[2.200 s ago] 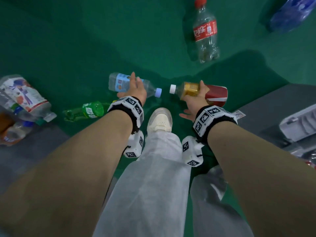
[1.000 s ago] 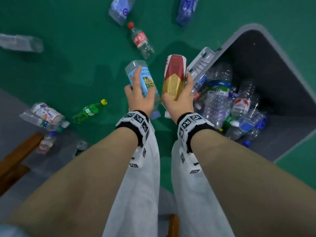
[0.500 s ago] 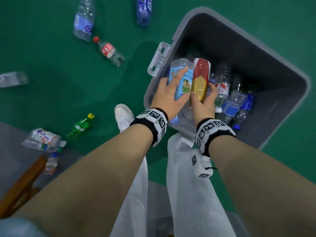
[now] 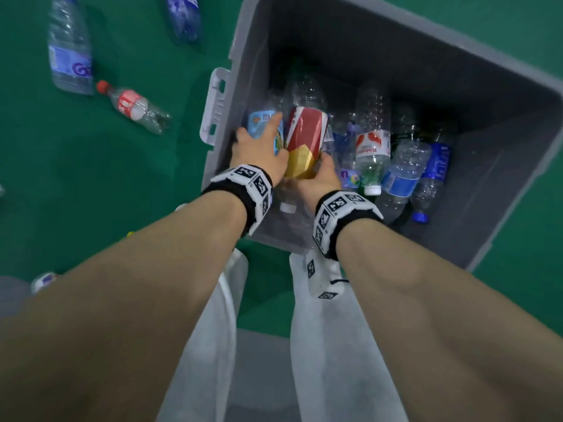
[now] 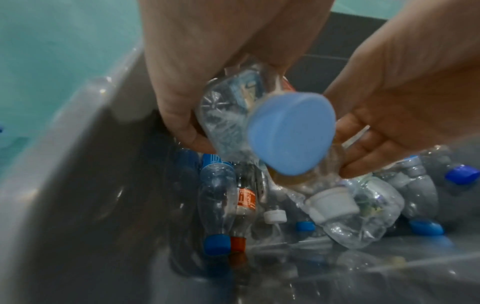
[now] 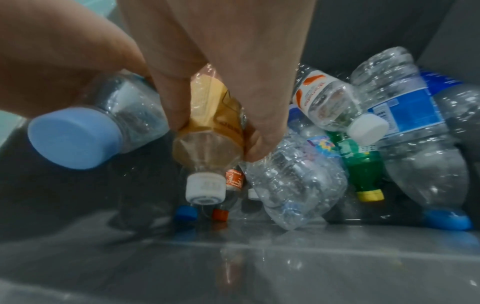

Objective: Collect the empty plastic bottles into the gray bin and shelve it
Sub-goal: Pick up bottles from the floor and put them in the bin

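Observation:
Both hands are inside the gray bin (image 4: 502, 178), over its near left corner. My left hand (image 4: 259, 150) grips a clear bottle with a light-blue label (image 4: 259, 123), cap down; its light-blue cap (image 5: 291, 133) fills the left wrist view. My right hand (image 4: 320, 178) grips a red-and-gold labelled bottle (image 4: 306, 138), also neck down, its white cap (image 6: 205, 188) just above the bottles lying in the bin. Several empty bottles (image 4: 396, 169) lie on the bin floor.
On the green floor left of the bin lie a red-labelled cola bottle (image 4: 134, 106), a large clear water bottle (image 4: 68, 47) and a blue bottle (image 4: 184, 16). The bin's white handle (image 4: 214, 108) faces them. My legs in white trousers (image 4: 335, 345) stand at the bin's near wall.
Both hands picked the two bottles off the floor, carried them right to the bin and lowered them, caps down, inside it. The view has swung over the bin.

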`<action>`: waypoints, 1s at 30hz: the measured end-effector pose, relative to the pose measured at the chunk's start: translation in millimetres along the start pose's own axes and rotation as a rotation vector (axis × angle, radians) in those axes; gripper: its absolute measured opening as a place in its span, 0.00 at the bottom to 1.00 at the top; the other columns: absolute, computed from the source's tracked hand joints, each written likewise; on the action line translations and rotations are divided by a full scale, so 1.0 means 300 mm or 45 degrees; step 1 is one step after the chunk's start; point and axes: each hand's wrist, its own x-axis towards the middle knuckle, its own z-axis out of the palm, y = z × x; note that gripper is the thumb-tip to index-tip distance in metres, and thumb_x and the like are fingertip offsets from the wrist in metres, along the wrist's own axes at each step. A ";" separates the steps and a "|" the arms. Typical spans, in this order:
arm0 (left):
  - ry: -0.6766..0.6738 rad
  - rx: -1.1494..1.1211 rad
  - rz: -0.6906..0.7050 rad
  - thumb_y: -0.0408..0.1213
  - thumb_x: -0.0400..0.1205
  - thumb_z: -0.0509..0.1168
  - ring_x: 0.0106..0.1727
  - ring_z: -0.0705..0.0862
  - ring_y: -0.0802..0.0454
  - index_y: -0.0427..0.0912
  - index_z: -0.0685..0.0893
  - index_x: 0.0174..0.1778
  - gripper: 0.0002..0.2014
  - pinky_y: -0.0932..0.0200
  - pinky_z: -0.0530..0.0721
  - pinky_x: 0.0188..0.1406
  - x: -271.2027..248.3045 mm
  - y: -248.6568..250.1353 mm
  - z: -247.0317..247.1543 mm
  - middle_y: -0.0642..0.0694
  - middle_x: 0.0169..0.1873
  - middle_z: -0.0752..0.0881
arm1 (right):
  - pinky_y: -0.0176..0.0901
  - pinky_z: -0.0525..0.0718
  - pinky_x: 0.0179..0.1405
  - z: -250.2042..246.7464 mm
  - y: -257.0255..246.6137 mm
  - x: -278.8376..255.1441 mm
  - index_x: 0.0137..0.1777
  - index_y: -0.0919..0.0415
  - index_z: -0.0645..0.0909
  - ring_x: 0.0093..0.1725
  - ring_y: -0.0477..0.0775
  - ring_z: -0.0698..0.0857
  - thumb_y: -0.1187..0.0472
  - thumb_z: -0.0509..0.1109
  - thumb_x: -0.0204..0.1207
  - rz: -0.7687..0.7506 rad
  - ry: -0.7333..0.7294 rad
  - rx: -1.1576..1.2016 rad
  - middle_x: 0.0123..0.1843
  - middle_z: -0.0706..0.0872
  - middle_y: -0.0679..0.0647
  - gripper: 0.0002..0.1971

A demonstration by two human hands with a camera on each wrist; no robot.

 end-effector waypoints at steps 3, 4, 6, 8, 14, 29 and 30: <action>0.035 0.068 0.003 0.46 0.82 0.57 0.66 0.72 0.33 0.64 0.54 0.81 0.31 0.42 0.73 0.69 0.023 0.007 0.023 0.33 0.70 0.63 | 0.53 0.84 0.62 0.015 0.001 0.049 0.78 0.49 0.61 0.57 0.56 0.86 0.61 0.84 0.61 -0.022 -0.006 -0.018 0.61 0.85 0.52 0.48; 0.055 0.098 0.002 0.46 0.82 0.57 0.67 0.70 0.33 0.65 0.55 0.80 0.30 0.42 0.73 0.69 0.025 0.007 0.031 0.33 0.71 0.62 | 0.52 0.85 0.60 0.022 0.003 0.059 0.77 0.48 0.62 0.56 0.56 0.86 0.59 0.84 0.60 -0.033 -0.001 -0.053 0.59 0.86 0.51 0.46; 0.093 0.137 -0.005 0.45 0.82 0.57 0.68 0.68 0.33 0.64 0.57 0.80 0.30 0.42 0.71 0.69 0.020 0.004 0.041 0.33 0.72 0.61 | 0.51 0.85 0.58 0.036 0.005 0.061 0.78 0.46 0.61 0.55 0.58 0.86 0.54 0.81 0.62 -0.051 0.020 -0.166 0.59 0.86 0.54 0.45; 0.133 0.148 0.000 0.44 0.81 0.58 0.68 0.69 0.34 0.65 0.58 0.79 0.30 0.42 0.72 0.67 0.008 0.001 0.046 0.33 0.72 0.61 | 0.54 0.85 0.60 0.046 0.009 0.062 0.81 0.45 0.54 0.58 0.61 0.85 0.46 0.78 0.63 -0.063 0.030 -0.283 0.62 0.84 0.57 0.49; 0.274 0.144 0.037 0.47 0.79 0.60 0.61 0.72 0.38 0.64 0.60 0.78 0.31 0.45 0.77 0.59 -0.046 -0.013 0.055 0.36 0.68 0.63 | 0.57 0.81 0.64 0.037 -0.005 0.071 0.86 0.51 0.40 0.66 0.65 0.81 0.45 0.70 0.75 -0.058 -0.016 -0.556 0.70 0.78 0.66 0.49; 0.431 -0.081 0.232 0.37 0.78 0.63 0.67 0.72 0.40 0.66 0.64 0.76 0.32 0.49 0.78 0.66 -0.085 -0.011 0.065 0.35 0.74 0.57 | 0.52 0.80 0.67 -0.019 -0.050 0.025 0.78 0.47 0.57 0.65 0.57 0.82 0.66 0.71 0.75 -0.378 0.262 -0.173 0.70 0.78 0.57 0.36; 0.441 -0.093 0.248 0.37 0.78 0.63 0.67 0.72 0.40 0.67 0.63 0.77 0.33 0.50 0.79 0.65 -0.087 -0.010 0.063 0.35 0.75 0.57 | 0.55 0.82 0.65 -0.019 -0.056 0.028 0.76 0.47 0.61 0.64 0.56 0.82 0.66 0.69 0.75 -0.404 0.243 -0.183 0.68 0.79 0.56 0.33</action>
